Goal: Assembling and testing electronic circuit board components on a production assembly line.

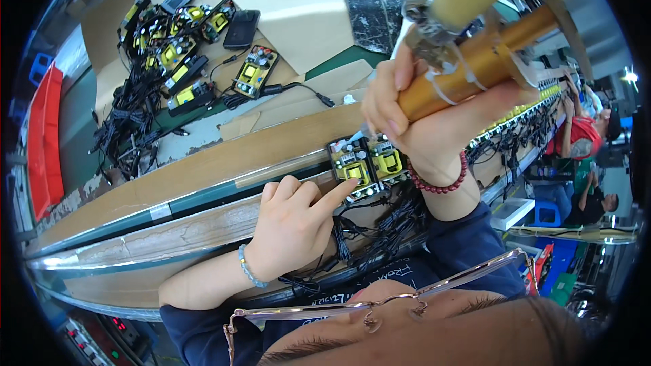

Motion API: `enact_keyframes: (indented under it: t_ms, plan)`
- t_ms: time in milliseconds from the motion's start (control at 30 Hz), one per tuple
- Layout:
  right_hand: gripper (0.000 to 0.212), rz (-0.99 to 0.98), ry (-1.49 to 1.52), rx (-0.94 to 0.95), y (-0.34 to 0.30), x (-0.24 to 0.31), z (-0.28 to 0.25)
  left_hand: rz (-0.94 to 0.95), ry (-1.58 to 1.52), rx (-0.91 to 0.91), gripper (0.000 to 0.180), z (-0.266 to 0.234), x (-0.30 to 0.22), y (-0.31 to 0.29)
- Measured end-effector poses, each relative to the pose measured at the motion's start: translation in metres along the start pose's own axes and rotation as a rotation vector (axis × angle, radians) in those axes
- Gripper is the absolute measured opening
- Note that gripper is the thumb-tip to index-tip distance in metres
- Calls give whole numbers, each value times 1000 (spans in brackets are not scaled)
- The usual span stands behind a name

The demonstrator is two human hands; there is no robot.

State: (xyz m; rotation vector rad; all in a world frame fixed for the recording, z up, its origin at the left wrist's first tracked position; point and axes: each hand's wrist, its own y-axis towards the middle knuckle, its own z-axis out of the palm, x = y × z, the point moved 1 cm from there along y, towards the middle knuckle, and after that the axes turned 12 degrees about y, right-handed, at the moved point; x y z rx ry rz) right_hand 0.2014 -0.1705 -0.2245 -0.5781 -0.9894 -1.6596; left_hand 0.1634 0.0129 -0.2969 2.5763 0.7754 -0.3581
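My left hand point(290, 225) reaches in from the lower left. Its index finger is stretched out with the tip on a circuit board point(352, 169) that carries a yellow transformer; the other fingers are loosely curled and hold nothing. A second such board point(388, 161) lies against its right side, partly covered by my right wrist. My right hand point(407, 98) is closed round an amber, tube-shaped dispenser point(468, 61) with white cable ties on it. Its narrow tip points down at the upper edge of the first board; whether it touches cannot be told.
Black cables point(386, 227) hang below the boards. A pile of boards with cables point(163, 54) and a black plastic case point(241, 29) lie on the cardboard-covered bench at the upper left. A red tray point(45, 139) stands at the far left. Other people point(588, 137) work along the line at right.
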Motion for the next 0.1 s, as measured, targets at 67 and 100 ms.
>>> enact_keyframes:
  t_ms: [67,100]
  plan:
    - [98,-17,100,59,1,-5,-4,1,18,1,50,-1,-1,-1]
    - [98,-29,97,54,0,-2,-5,14,20,2,50,-1,-2,-1]
